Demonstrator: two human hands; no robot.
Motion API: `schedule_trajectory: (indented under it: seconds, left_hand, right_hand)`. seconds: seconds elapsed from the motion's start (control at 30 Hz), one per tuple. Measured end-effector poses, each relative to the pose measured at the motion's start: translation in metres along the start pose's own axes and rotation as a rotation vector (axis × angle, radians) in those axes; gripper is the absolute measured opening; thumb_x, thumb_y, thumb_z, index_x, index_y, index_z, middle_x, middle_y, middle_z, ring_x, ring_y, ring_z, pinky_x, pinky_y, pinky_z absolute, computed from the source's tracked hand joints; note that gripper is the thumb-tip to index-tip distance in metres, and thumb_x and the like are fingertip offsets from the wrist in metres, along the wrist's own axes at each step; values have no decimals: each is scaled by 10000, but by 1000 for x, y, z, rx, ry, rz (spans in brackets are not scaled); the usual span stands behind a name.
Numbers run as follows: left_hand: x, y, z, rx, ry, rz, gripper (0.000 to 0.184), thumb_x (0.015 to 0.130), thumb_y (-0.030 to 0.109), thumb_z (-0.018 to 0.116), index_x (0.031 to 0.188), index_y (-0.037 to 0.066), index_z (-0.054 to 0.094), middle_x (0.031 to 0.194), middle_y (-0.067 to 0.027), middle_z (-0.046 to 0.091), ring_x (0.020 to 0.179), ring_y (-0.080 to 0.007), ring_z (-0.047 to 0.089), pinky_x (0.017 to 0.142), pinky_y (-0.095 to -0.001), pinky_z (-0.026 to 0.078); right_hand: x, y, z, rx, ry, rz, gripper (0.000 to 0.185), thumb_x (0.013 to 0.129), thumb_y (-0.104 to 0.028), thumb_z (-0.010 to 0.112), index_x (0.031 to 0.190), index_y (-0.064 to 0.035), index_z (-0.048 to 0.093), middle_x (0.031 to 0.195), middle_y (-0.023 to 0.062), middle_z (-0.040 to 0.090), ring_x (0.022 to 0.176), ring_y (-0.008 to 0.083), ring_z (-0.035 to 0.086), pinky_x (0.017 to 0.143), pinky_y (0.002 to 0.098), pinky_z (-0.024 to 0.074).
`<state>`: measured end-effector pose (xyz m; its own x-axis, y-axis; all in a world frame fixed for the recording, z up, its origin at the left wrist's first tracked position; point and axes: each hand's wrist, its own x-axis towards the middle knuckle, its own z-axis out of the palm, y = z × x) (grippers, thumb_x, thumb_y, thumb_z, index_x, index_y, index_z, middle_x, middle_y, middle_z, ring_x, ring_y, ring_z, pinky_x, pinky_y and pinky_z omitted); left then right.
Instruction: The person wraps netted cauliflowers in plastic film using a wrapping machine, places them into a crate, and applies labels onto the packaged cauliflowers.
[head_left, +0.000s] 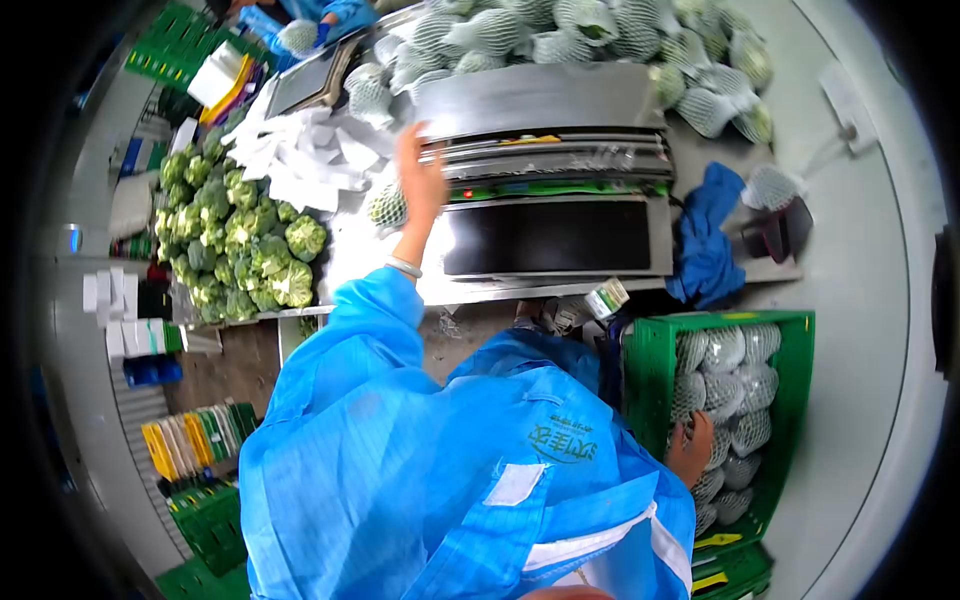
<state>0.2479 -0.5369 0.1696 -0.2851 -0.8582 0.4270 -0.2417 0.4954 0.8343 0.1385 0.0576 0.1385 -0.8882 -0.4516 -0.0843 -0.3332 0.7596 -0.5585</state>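
My left hand (pixel 422 180) is raised at the left end of a metal wrapping machine (pixel 545 235); its fingers are slightly blurred, and whether they hold anything is unclear. Just left of it a green vegetable in a white foam net (pixel 387 205) lies on the metal table. Down at the right, my right hand (pixel 690 450) reaches into a green crate (pixel 797 400), its fingers apart on top of the net-covered round packs (pixel 723 393). Those packs stand in rows inside the crate.
Broccoli heads (pixel 245 235) are piled at the table's left, beside white foam nets (pixel 300 155). Netted vegetables (pixel 490 32) lie behind the machine, a blue cloth (pixel 710 235) to its right. A co-worker's blue sleeve (pixel 345 12) shows at the top. Stacked crates (pixel 208 525) stand lower left.
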Motion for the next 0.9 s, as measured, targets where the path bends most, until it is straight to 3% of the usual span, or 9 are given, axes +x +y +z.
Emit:
schedule_trajectory:
  seconds: [0.1,0.17,0.3,0.4,0.53,0.63,0.7,0.83,0.9]
  left_hand:
    - [22,-152,-104,771,-18,-107,901,698,285,838,1438,90,363,1402,-234,423,1260,-394,459,1027,-471,408]
    - [-3,-230,-139,834,-310,-267,1139,572,365,897,1497,137,273,1481,-273,293,1334,-437,372,1084,-475,366]
    - [-18,-268,-157,186,-284,-435,1107,594,263,863,1503,195,235,1434,-192,362,1286,-397,424,1036,-490,405]
    - [-3,-223,-165,-622,3,-966,979,711,157,712,1509,226,149,1380,-164,439,1246,-362,472,947,-621,418]
    - [44,-129,-147,-671,-87,-578,1006,664,139,751,1511,136,209,1397,-161,438,1200,-314,544,970,-387,496]
    - [83,-56,-93,-397,-265,-320,1045,555,230,869,1453,108,348,1368,-151,438,1232,-269,511,993,-379,479]
    - [102,-40,-39,92,-287,190,988,525,233,865,1402,100,431,1383,-170,420,1249,-310,491,1029,-422,439]
    - [91,19,54,214,-416,25,789,696,376,812,1376,134,493,1393,-332,342,1174,-463,510,997,-454,447]
    - [81,35,63,136,-523,-77,657,823,384,732,1374,121,490,1360,-290,418,1045,-421,595,898,-444,488]
  right_hand:
    - [59,-110,2,-77,-139,-359,284,860,-97,662,1121,0,606,1170,157,612,1069,360,589,910,428,475]
    - [89,-152,21,-54,-192,-488,249,841,-96,669,1069,-4,628,1129,137,631,1010,343,608,860,402,501]
    - [127,-222,69,-51,-301,-680,248,811,-108,687,1041,-30,635,1084,107,640,952,321,619,813,406,517]
    - [140,-264,94,1,-401,-792,225,790,-113,699,1001,-60,638,1046,71,641,924,298,620,794,382,524]
    - [173,-329,111,98,-435,-898,243,808,-104,682,1037,-35,638,1101,106,629,961,300,610,825,379,519]
    - [211,-383,126,315,-356,-832,424,861,-103,658,1270,-35,568,1323,161,549,1219,352,531,1005,402,455]
    - [242,-413,139,451,-372,-703,595,856,-85,647,1411,-75,432,1456,171,412,1312,352,445,1020,392,447]
    - [326,-403,189,521,-327,-515,814,784,-125,666,1493,-83,269,1543,231,186,1395,382,314,1065,415,387]
    - [362,-386,181,346,-277,-567,820,774,-91,632,1503,-108,257,1543,211,224,1422,402,265,1102,439,340]
